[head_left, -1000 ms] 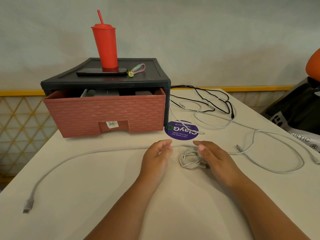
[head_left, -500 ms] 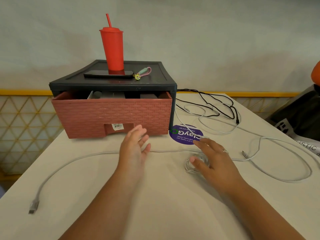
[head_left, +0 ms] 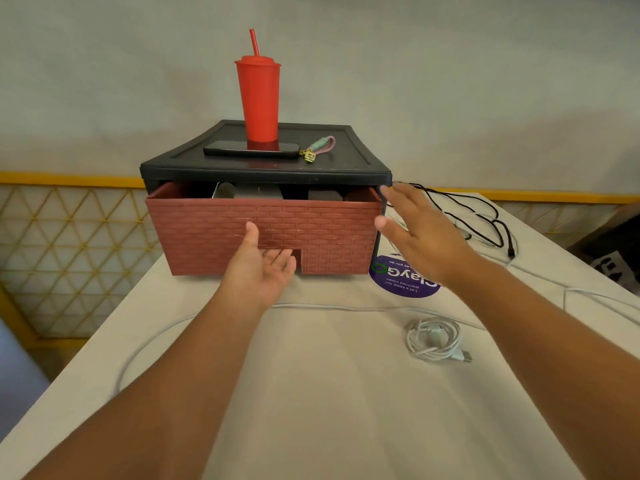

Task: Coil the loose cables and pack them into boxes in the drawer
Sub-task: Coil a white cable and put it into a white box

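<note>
Coiled cable (head_left: 434,337) lies on the tabletop (head_left: 329,393), apart from the drawer (head_left: 263,233) — left hand (head_left: 258,275) palm-up, fingers loose at its front, right hand (head_left: 420,237) spread wide beside its corner, both empty — so pulling it further open seems next, bracing the cabinet (head_left: 266,174).

On the round purple sticker (head_left: 398,284) stuck to the surface (head_left: 329,393), at 4 o'clock from the drawer (head_left: 207,233), "ClayGo" and "Let's keep our pantries clean" are read upside down, partly hidden.
</note>
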{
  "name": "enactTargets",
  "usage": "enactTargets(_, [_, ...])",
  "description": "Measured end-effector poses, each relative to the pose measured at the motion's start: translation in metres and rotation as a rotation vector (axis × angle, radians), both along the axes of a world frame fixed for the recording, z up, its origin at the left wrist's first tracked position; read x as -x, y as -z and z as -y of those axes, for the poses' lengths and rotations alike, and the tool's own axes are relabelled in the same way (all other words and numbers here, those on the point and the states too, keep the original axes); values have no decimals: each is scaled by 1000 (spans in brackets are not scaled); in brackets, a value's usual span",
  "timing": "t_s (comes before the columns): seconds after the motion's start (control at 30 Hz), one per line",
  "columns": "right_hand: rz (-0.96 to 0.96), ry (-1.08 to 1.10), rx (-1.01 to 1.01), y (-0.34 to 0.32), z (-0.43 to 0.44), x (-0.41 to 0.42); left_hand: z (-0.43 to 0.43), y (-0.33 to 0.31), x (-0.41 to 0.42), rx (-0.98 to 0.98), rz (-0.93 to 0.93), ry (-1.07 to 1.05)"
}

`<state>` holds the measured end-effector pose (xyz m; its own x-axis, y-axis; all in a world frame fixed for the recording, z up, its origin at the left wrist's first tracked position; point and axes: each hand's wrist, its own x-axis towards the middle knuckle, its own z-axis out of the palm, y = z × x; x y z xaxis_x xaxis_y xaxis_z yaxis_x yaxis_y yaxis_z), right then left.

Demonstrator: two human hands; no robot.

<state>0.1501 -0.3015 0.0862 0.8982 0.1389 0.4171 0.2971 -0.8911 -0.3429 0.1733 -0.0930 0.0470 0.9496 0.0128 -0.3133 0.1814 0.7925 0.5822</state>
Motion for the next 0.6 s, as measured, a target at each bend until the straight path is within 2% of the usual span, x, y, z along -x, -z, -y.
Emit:
enactTargets(0.13, [-104,-6,60,-21,-7,-23,4,-5,-6,31,-34,-34])
enactTargets(0.27, [-232,7,-17,-27,-12,-24,2,-7,5,55,-66,-61])
enactTargets(0.6, [-319,55,-121,-32,-17,-19,-4,-2,70,93,-76,-109])
